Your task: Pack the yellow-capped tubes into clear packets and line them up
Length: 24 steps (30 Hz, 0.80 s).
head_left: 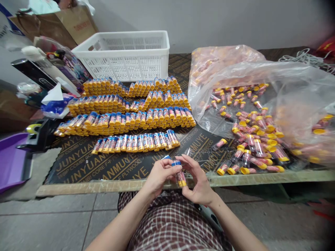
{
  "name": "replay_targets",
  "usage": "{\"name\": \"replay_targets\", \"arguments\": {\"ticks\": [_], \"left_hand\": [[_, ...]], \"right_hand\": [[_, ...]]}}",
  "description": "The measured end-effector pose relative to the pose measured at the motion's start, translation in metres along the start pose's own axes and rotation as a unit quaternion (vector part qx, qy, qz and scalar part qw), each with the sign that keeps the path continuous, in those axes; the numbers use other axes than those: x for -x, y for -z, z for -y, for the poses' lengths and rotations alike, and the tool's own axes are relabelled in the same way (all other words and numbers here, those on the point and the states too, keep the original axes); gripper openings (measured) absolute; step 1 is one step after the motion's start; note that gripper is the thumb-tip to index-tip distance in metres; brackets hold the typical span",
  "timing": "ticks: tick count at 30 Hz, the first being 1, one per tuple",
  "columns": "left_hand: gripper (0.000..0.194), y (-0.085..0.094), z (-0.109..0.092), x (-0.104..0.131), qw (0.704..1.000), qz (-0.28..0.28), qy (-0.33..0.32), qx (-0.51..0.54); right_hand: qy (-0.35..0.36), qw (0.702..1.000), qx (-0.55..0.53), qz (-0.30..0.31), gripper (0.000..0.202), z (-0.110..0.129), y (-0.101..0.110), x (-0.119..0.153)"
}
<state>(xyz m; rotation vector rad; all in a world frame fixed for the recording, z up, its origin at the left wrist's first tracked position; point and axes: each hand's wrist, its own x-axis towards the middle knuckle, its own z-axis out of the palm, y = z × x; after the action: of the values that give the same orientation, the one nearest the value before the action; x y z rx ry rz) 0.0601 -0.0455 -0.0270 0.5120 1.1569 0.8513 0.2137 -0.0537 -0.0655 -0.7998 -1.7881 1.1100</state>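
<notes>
Close to the table's front edge, my left hand (pixel 160 176) pinches a small clear tube (pixel 180 176) with pink contents, a blue band at its top and a yellow cap at its lower end. Curved around the tube's other side is my right hand (pixel 197 181), its thumb by the yellow cap and its fingers near the blue top. A bit of blue and white (pixel 166 157) shows behind my left fingers; its kind is hidden. Ahead lies a short row of labelled tubes (pixel 136 142). To the right, loose unlabelled tubes (pixel 256 146) spill from a clear plastic bag (pixel 206 118).
Longer stacked rows of labelled tubes (pixel 125 120) lie farther back, before a white plastic basket (pixel 125 57). Bottles (pixel 39 69) and a tape dispenser (pixel 39 136) stand at the left, near a purple dustpan (pixel 14 160). White cable (pixel 303 57) lies at the back right.
</notes>
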Motion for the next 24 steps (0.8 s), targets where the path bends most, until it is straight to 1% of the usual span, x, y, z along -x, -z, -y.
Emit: {"name": "replay_targets", "arguments": {"ticks": [2, 3, 5, 6, 7, 8, 10, 11, 12, 13, 15, 17, 19, 21, 23, 24], "left_hand": [[0.037, 0.002, -0.004, -0.004, 1.000, 0.000, -0.009, -0.015], [0.037, 0.005, -0.008, -0.007, 0.999, -0.005, -0.023, -0.029], [0.040, 0.011, -0.020, -0.018, 0.993, -0.036, -0.077, -0.076], [0.042, 0.014, -0.028, -0.026, 0.985, -0.062, -0.115, -0.111], [0.043, 0.017, -0.036, -0.034, 0.971, -0.093, -0.156, -0.153], [0.043, 0.020, -0.045, -0.043, 0.952, -0.124, -0.195, -0.203], [0.039, 0.023, -0.060, -0.059, 0.898, -0.178, -0.252, -0.314], [0.037, 0.024, -0.066, -0.066, 0.870, -0.197, -0.266, -0.366], [0.036, 0.024, -0.070, -0.073, 0.843, -0.211, -0.273, -0.412], [0.035, 0.023, -0.072, -0.078, 0.821, -0.221, -0.272, -0.450], [0.034, 0.022, -0.075, -0.086, 0.789, -0.232, -0.262, -0.504], [0.035, 0.021, -0.075, -0.088, 0.767, -0.234, -0.253, -0.540], [0.039, 0.020, -0.076, -0.085, 0.750, -0.236, -0.258, -0.562], [0.042, 0.021, -0.076, -0.076, 0.740, -0.244, -0.282, -0.560], [0.037, 0.023, -0.073, -0.062, 0.737, -0.258, -0.315, -0.540], [0.033, 0.025, -0.069, -0.055, 0.738, -0.261, -0.325, -0.531]], "right_hand": [[-0.001, 1.000, 0.018, 0.019, 0.089, 0.001, 0.007, -0.004], [-0.005, 0.999, 0.045, 0.028, 0.089, 0.000, 0.016, -0.007], [-0.023, 0.989, 0.147, 0.022, 0.085, -0.009, 0.043, -0.014], [-0.037, 0.975, 0.217, -0.003, 0.079, -0.018, 0.062, -0.017], [-0.056, 0.953, 0.298, -0.027, 0.073, -0.029, 0.082, -0.020], [-0.079, 0.919, 0.384, -0.041, 0.067, -0.041, 0.102, -0.022], [-0.128, 0.849, 0.511, -0.038, 0.054, -0.068, 0.139, -0.023], [-0.137, 0.826, 0.545, -0.029, 0.048, -0.079, 0.153, -0.023], [-0.139, 0.815, 0.562, -0.024, 0.042, -0.089, 0.163, -0.022], [-0.135, 0.811, 0.568, -0.018, 0.037, -0.095, 0.169, -0.022], [-0.118, 0.820, 0.560, -0.007, 0.029, -0.100, 0.169, -0.021], [-0.101, 0.832, 0.545, 0.008, 0.024, -0.095, 0.158, -0.021], [-0.091, 0.849, 0.520, 0.015, 0.023, -0.085, 0.141, -0.022], [-0.091, 0.883, 0.461, 0.006, 0.024, -0.072, 0.125, -0.022], [-0.098, 0.919, 0.381, -0.024, 0.026, -0.059, 0.112, -0.022], [-0.105, 0.933, 0.342, -0.043, 0.026, -0.054, 0.107, -0.021]]}}
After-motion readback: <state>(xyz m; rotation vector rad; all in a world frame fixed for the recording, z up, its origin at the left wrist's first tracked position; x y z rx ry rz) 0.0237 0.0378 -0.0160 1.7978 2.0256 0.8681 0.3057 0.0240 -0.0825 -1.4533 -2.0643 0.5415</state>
